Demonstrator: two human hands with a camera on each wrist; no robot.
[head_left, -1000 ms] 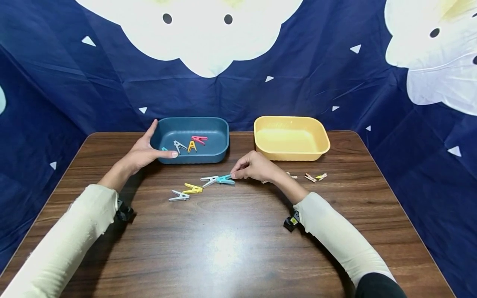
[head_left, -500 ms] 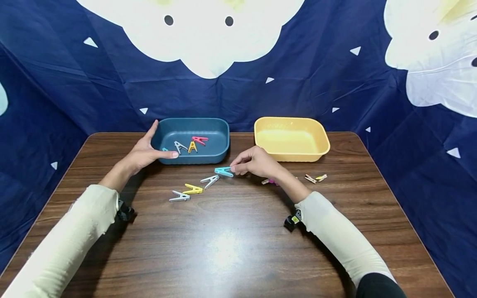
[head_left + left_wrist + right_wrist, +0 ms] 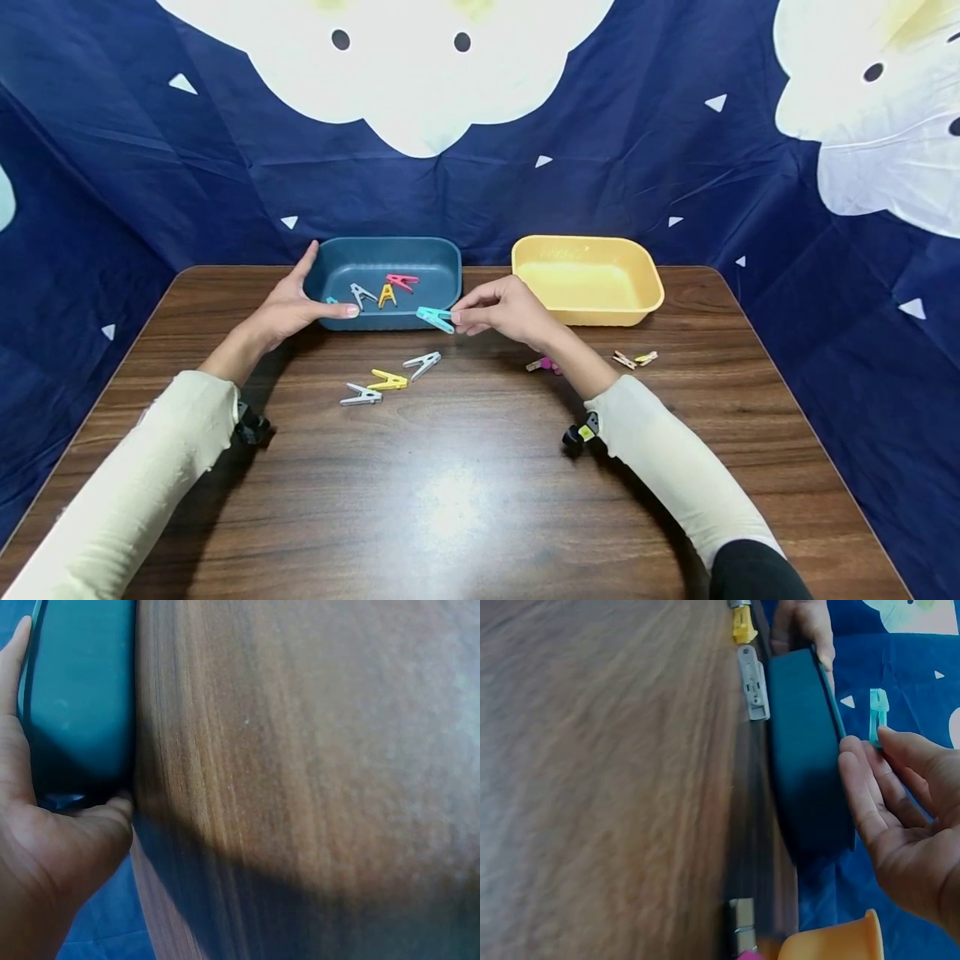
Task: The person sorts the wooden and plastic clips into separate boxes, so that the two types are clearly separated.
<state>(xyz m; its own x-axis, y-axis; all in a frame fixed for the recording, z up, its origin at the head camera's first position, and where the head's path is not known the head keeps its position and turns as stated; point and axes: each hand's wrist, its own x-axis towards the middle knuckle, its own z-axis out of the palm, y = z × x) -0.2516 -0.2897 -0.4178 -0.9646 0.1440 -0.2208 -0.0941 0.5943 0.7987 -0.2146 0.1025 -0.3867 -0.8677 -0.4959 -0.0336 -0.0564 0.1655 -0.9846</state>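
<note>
My right hand [image 3: 506, 315] pinches a light-blue plastic clothespin [image 3: 435, 317] between thumb and fingertips, over the front rim of a dark blue bin [image 3: 397, 321]. In the right wrist view the clothespin [image 3: 878, 712] stands out past the fingertips. My left hand [image 3: 288, 307] holds the bin's left end, its thumb on the front rim and its fingers along the far side. Inside lie a red clothespin [image 3: 402, 282], an orange one, a grey one and part of a blue one. In front, on the table, are a yellow clothespin [image 3: 388, 381] and two grey ones.
A yellow bin [image 3: 592, 317] stands right of the blue one at the table's back edge. Small wooden clothespins [image 3: 624, 359] lie before it, and a magenta piece [image 3: 546, 364] shows beside my right forearm. A blue cloth backdrop hangs behind.
My right hand has lifted the light-blue clothespin off the table beside the grey one and carried it back and left to the blue bin's front rim. The left hand has stayed put.
</note>
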